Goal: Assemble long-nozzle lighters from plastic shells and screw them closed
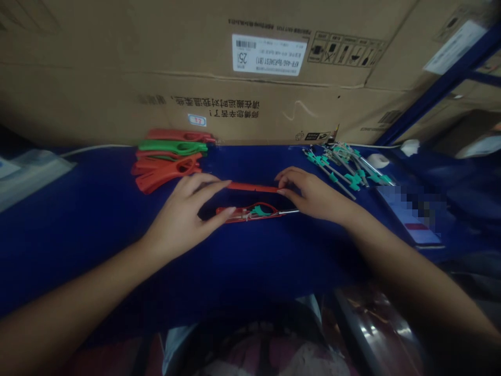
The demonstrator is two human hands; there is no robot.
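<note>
My left hand (188, 211) and my right hand (309, 194) hold the two ends of a long orange plastic piece (252, 187) just above the blue table (78, 219). Fingers of both hands pinch it. Under it lies a second orange shell (250, 213) with a metal rod and a small green part (261, 211) set in it; my left thumb touches its left end.
A stack of orange and green plastic shells (170, 156) lies at the back left. A heap of metal rods with green tips (346, 164) sits at the back right, by a white roll (378, 160). Large cardboard boxes (235, 68) wall the far edge.
</note>
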